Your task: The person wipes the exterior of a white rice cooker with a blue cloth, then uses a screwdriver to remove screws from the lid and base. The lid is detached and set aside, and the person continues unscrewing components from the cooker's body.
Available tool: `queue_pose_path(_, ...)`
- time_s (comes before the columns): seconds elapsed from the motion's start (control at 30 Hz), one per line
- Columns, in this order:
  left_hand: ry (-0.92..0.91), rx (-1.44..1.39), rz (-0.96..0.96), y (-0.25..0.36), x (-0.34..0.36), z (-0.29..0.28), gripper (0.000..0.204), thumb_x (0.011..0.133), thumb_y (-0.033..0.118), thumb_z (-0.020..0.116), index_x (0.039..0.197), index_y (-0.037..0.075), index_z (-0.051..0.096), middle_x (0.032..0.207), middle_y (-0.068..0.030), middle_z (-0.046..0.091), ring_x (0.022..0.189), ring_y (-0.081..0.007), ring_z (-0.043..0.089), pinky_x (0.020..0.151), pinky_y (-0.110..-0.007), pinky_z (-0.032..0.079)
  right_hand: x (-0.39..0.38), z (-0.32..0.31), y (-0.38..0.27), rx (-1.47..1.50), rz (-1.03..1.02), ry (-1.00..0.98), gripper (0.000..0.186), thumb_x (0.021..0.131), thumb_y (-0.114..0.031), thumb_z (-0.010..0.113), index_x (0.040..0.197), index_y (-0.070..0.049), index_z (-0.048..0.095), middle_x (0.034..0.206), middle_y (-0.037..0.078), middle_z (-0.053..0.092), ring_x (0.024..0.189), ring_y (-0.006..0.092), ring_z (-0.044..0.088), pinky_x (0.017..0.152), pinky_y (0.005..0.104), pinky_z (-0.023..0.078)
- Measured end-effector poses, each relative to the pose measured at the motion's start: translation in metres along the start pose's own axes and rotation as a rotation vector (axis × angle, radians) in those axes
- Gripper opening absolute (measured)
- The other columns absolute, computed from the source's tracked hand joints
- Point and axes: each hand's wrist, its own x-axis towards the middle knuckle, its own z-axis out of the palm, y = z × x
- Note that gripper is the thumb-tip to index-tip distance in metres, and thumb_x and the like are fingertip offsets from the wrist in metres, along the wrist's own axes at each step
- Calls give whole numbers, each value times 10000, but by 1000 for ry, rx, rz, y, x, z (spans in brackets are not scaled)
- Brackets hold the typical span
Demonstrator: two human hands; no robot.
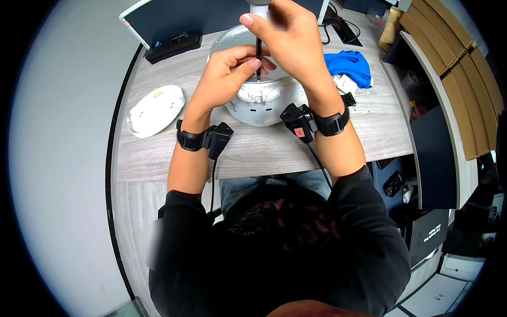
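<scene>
My right hand is closed on the grey-and-white handle of a screwdriver, whose black shaft points down into the top of a round white appliance. My left hand has its fingers curled around the lower part of that shaft, at the appliance's top; the tool's tip is hard to make out. A white hinge or latch piece is on the appliance's front. To the left lies a loose white oval cover. Both wrists wear black strapped devices with cables.
A monitor and a black case stand at the back. A blue cloth, small white items and cables are at the right, beside a shelf unit with cardboard boxes. The desk meets a wall at left.
</scene>
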Motion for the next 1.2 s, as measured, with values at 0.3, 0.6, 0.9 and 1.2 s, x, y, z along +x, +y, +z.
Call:
queue_pose_path(0.3,149,-9,-32,-7,0,3,67,890,0,706,907,-40,656,833,-80,723,753,-116,681,711,-249,542,-2,10,2,-44,-167,91,374,795,-308,810,889,35,698,721,103,624,601,210,582,591,344,476)
queue_pose_path(0.6,113,-35,-14,0,-1,3,105,933,10,658,1015,-53,677,879,-109,740,800,-138,692,751,-271,561,-5,0,-12,39,-80,-5,271,861,-121,741,1053,20,612,781,19,582,652,74,523,562,233,444)
queue_pose_path(0.9,102,-25,-60,-4,-5,1,94,909,-16,665,991,-60,674,894,-110,744,814,-147,696,751,-274,566,-7,-2,-14,202,39,-72,280,901,-94,702,1117,25,570,809,35,602,706,69,516,616,241,451)
queue_pose_path(1.2,136,-6,-14,-7,-2,3,153,877,10,724,1006,-52,670,920,-101,738,832,-136,692,801,-268,551,-6,0,-16,-165,-74,22,285,836,-154,787,1009,27,651,831,73,621,690,113,552,610,271,469)
